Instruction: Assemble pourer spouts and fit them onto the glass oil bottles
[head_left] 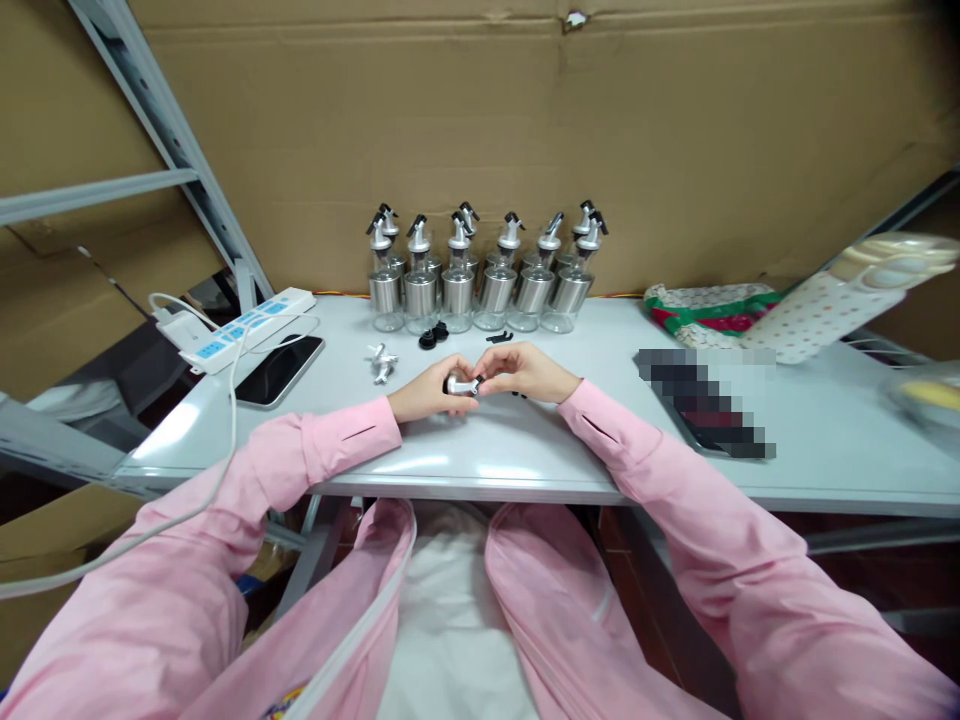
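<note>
Near the middle of the table my left hand [435, 390] is closed around a silver bottle pourer [461, 386], its spout pointing right. The fingers of my right hand [529, 372] pinch a small black piece [478, 381] at the spout's tip; whether it is fixed there I cannot tell. Left of my hands lies a small pile of silver pourer parts [382, 362]. Beyond them are black round stoppers [433, 335] and thin black pieces [499, 337]. A few more small black bits lie partly hidden under my right hand.
Several glass-and-steel bottles with pourers [459, 290] stand in rows against the cardboard. At left are a power strip [255, 328], a phone [281, 370] and a white cable [234, 420]. On the right lie a dark pixelated object [697, 410], a patterned cloth bag [697, 305] and a dotted white item [832, 305].
</note>
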